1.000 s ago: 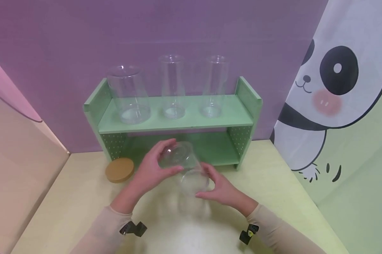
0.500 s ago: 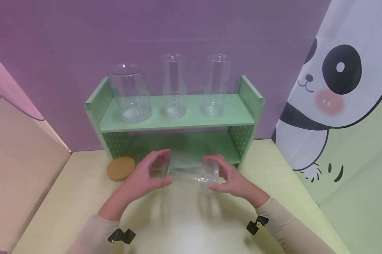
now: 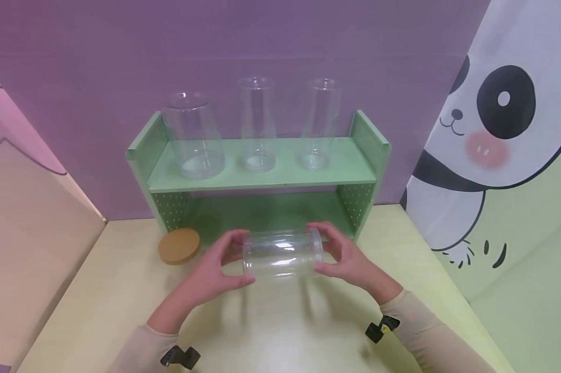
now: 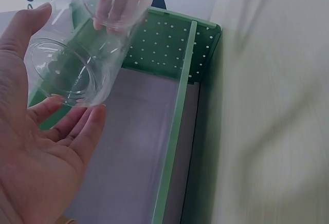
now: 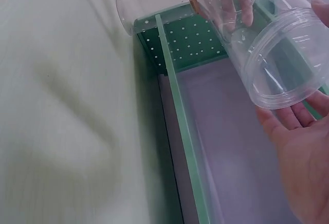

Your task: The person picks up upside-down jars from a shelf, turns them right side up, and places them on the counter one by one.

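Observation:
A clear, empty jar [image 3: 282,254] lies sideways in the air above the table, held between both hands. My left hand [image 3: 217,267] holds its closed base, thumb on the near side and fingers on the far side. At the other end, my right hand [image 3: 347,261] grips the ridged, open mouth the same way. In the left wrist view, the fingers [image 4: 87,131] curl at the jar's round base. The right wrist view shows the threaded rim [image 5: 257,75] resting against the right fingertips, with the thumb on the opposite side.
Behind the hands stands a green two-tier shelf [image 3: 263,181]. Three clear containers stand on its top: a wide one [image 3: 193,137], a narrow one [image 3: 258,124] and another narrow one [image 3: 319,124]. A round cork-coloured lid [image 3: 179,246] is at the shelf's front left.
The jar has turned from slanting, base away, to lying level across the view. My hands have moved apart to its two ends, the left nearer and the right further right.

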`<state>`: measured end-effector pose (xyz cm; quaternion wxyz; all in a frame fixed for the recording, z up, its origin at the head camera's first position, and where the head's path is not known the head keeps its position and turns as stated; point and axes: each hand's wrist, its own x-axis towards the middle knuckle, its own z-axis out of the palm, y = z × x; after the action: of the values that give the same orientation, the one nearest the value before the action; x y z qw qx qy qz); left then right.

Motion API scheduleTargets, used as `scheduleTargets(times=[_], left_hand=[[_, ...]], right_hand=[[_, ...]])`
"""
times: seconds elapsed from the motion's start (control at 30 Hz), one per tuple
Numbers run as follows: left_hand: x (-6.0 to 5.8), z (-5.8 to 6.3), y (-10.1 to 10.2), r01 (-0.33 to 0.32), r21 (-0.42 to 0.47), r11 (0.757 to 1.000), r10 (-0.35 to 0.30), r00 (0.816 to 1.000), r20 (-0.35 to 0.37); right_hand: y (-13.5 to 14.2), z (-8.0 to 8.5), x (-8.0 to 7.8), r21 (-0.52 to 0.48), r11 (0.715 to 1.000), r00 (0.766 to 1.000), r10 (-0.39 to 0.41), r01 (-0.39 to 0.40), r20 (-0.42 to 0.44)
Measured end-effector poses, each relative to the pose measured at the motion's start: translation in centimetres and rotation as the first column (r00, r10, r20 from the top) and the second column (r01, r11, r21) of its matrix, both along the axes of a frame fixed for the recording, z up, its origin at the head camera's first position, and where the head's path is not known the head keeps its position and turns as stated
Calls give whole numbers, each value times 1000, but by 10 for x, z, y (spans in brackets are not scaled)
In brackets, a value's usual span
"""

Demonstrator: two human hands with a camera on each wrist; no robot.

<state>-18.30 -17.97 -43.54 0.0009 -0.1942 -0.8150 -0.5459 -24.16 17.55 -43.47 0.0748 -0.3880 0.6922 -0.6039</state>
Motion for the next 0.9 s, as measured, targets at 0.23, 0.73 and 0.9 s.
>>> scheduleTargets(times=[0.23,0.73,0.9], left_hand=[[0,-3,1,-10,-60,998,9,1000,-26],[-2,-35,11,-67,-356,932,49,997,-61],[-5,-46,17,-56,-369,928,34,997,-67]], right_hand=[[6,3,1,12,1000,1000,24,-24,-12],[-20,14,4,-38,999,997,-25,28,76],[-32,18,9,11,1000,993,-26,25,116]])
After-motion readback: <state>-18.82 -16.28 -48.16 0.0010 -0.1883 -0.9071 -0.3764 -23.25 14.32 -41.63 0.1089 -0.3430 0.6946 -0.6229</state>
